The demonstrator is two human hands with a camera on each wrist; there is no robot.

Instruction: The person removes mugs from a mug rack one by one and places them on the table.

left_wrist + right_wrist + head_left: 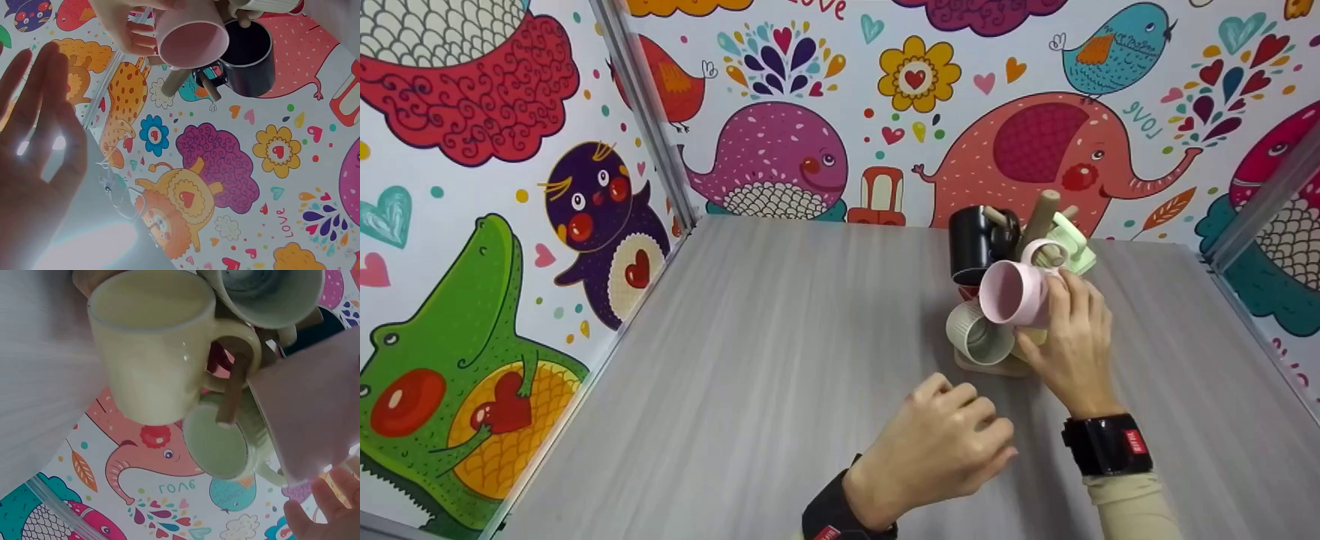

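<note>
A pink mug is in my right hand, its mouth facing left and its handle beside a peg of the wooden mug tree. In the right wrist view, fingers touch the pink mug near its lower edge. Whether the handle is around the peg I cannot tell. My left hand hovers nearer, loosely curled and holding nothing; its fingers look relaxed in the left wrist view. A black mug, a light green mug, a ribbed pale mug and a yellow mug hang about the tree.
The mug tree's base stands on a grey wood-grain table. Cartoon-printed panels border it at the back and sides, joined by a metal post. Something red shows partly behind the mugs.
</note>
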